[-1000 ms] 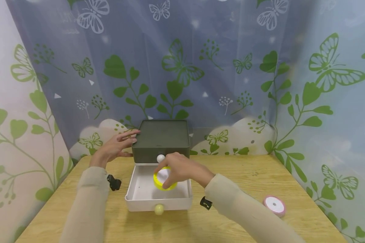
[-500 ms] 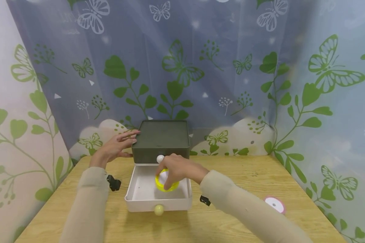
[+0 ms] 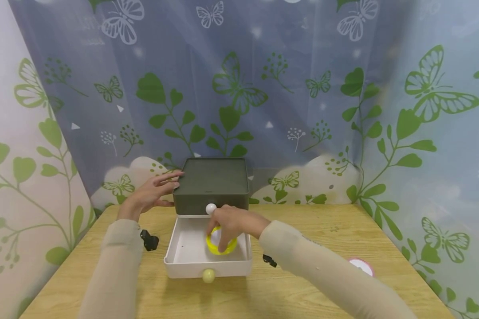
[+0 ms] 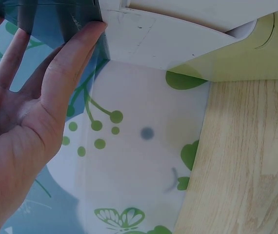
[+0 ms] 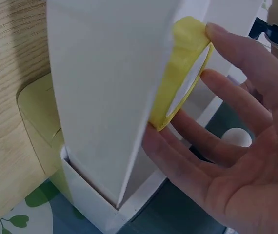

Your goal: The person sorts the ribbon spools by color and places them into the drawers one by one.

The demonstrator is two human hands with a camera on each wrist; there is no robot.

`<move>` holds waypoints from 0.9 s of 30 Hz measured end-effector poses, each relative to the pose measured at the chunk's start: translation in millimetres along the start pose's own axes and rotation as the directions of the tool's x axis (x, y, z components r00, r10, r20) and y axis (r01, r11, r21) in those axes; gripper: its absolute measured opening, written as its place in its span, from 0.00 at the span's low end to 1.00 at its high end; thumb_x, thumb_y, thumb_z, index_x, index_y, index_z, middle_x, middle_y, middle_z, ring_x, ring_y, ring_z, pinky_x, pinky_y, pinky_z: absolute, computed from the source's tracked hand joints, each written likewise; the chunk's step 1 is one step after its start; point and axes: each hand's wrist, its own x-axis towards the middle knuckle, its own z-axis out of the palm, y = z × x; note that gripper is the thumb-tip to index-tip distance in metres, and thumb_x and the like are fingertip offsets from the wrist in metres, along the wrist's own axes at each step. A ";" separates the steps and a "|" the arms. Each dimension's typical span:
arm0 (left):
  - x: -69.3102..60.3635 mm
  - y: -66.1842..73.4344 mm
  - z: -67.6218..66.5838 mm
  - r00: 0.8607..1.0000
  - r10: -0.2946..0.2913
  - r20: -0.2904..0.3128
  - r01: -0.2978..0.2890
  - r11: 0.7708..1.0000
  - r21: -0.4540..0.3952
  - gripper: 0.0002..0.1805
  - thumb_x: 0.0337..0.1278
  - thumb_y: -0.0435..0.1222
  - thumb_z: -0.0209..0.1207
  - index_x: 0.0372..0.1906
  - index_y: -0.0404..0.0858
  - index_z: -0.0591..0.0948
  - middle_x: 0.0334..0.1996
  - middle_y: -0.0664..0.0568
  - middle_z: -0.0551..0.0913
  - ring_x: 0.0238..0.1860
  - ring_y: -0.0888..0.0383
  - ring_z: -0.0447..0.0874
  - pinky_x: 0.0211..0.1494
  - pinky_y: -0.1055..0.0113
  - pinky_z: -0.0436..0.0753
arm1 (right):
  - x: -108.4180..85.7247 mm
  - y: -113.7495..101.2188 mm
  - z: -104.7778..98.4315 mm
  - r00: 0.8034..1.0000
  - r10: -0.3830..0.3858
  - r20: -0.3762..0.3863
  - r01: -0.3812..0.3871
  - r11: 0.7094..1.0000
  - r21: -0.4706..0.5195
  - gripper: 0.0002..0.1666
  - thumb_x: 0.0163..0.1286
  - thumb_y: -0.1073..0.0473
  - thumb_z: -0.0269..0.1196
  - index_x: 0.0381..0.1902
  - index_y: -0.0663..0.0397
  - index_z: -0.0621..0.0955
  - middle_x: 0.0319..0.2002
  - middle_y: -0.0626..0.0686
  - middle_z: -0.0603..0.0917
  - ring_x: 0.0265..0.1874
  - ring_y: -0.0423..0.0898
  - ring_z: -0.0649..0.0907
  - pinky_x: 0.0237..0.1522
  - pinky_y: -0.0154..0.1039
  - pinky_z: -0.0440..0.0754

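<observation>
My right hand (image 3: 237,221) pinches a yellow ribbon roll (image 5: 185,41) with a white face, thumb on one side and fingers on the other. The roll is inside the pulled-out white drawer (image 3: 187,248), towards its right half, and looks tilted in the right wrist view. Whether it touches the drawer floor I cannot tell. My left hand (image 3: 149,195) rests its extended fingers against the left side of the dark grey top unit (image 3: 215,177) of the drawer box. In the left wrist view, the thumb meets the dark unit's lower edge.
A white knob (image 3: 210,208) sits on the dark unit's front, and a pale yellow knob (image 3: 209,276) is at the front. A pink-edged roll (image 3: 362,266) lies on the wooden table (image 3: 303,235), partly behind my right sleeve. A patterned curtain (image 3: 283,110) surrounds the table.
My right hand has lowered the yellow ribbon roll slightly, moving it rightward and nearer the drawer's front. The right sleeve covers more of the pink-edged roll. My left hand stays still.
</observation>
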 end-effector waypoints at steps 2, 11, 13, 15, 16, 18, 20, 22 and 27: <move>0.0 0.1 0.1 1.000 0.000 -0.002 0.000 1.000 0.000 0.34 0.80 0.46 0.53 0.83 0.46 0.58 0.85 0.39 0.43 0.82 0.29 0.42 0.67 0.38 0.80 | 1.3 0.9 1.3 1.000 0.004 0.006 -0.004 1.000 0.006 0.29 0.49 0.58 0.84 0.51 0.38 0.91 0.53 0.41 0.90 0.55 0.41 0.84 0.57 0.36 0.84; 1.8 -0.8 0.8 1.000 -0.003 0.000 0.003 1.000 -0.001 0.34 0.80 0.46 0.52 0.83 0.46 0.57 0.85 0.39 0.43 0.82 0.29 0.43 0.68 0.37 0.79 | 6.7 1.3 7.4 0.999 0.006 0.039 -0.004 0.999 -0.032 0.30 0.51 0.57 0.84 0.54 0.37 0.90 0.56 0.42 0.88 0.55 0.41 0.82 0.62 0.39 0.83; 1.7 -0.7 1.1 1.000 -0.005 0.000 0.005 1.000 -0.003 0.34 0.80 0.45 0.52 0.83 0.45 0.57 0.85 0.39 0.42 0.82 0.29 0.43 0.68 0.36 0.79 | 7.1 0.7 8.8 0.999 0.015 0.047 -0.013 0.998 -0.055 0.30 0.51 0.57 0.84 0.53 0.36 0.90 0.57 0.41 0.87 0.55 0.40 0.81 0.62 0.40 0.83; 1.4 -0.5 1.1 1.000 -0.006 0.000 0.006 1.000 -0.002 0.35 0.80 0.45 0.52 0.83 0.45 0.56 0.85 0.40 0.42 0.82 0.29 0.43 0.68 0.36 0.78 | 7.0 -0.2 9.6 0.998 0.020 0.054 -0.016 0.997 -0.074 0.29 0.51 0.58 0.84 0.52 0.35 0.90 0.57 0.40 0.87 0.56 0.40 0.80 0.62 0.40 0.83; 1.3 -0.5 0.8 1.000 -0.010 -0.004 0.010 1.000 -0.005 0.34 0.80 0.45 0.52 0.83 0.46 0.57 0.85 0.40 0.42 0.82 0.30 0.43 0.69 0.36 0.78 | 7.0 -0.6 9.8 0.998 0.021 0.057 -0.016 0.997 -0.081 0.29 0.51 0.58 0.84 0.52 0.35 0.90 0.57 0.40 0.87 0.56 0.40 0.80 0.62 0.41 0.83; 0.8 -0.1 0.7 1.000 -0.009 -0.003 0.009 1.000 -0.005 0.35 0.80 0.45 0.52 0.83 0.45 0.56 0.85 0.40 0.42 0.82 0.30 0.42 0.69 0.36 0.78 | 7.1 -0.9 10.2 0.998 0.016 0.061 -0.010 0.996 -0.090 0.28 0.51 0.58 0.84 0.52 0.36 0.90 0.57 0.40 0.87 0.57 0.40 0.81 0.63 0.41 0.83; 0.7 0.2 0.2 1.000 -0.007 0.000 0.007 1.000 -0.002 0.35 0.80 0.46 0.52 0.83 0.45 0.56 0.85 0.40 0.42 0.82 0.29 0.42 0.69 0.36 0.78 | 7.3 -0.8 10.2 0.998 0.004 0.064 0.002 0.995 -0.095 0.29 0.51 0.58 0.84 0.52 0.36 0.90 0.57 0.39 0.87 0.58 0.40 0.81 0.64 0.41 0.82; 0.5 0.2 0.1 1.000 -0.006 -0.001 0.006 1.000 -0.002 0.35 0.80 0.46 0.52 0.83 0.45 0.56 0.85 0.39 0.42 0.82 0.29 0.41 0.69 0.36 0.78 | 7.6 -0.4 10.4 0.998 -0.017 0.068 0.024 0.995 -0.097 0.29 0.52 0.58 0.83 0.54 0.36 0.90 0.57 0.39 0.87 0.58 0.40 0.81 0.64 0.40 0.82; 0.0 -0.4 0.3 1.000 -0.007 -0.001 0.007 1.000 0.005 0.35 0.80 0.47 0.52 0.83 0.46 0.57 0.85 0.39 0.42 0.82 0.29 0.41 0.69 0.35 0.77 | 8.7 2.4 12.9 0.993 -0.084 0.080 0.091 0.992 -0.090 0.31 0.53 0.58 0.83 0.56 0.38 0.89 0.58 0.39 0.88 0.61 0.40 0.81 0.65 0.38 0.81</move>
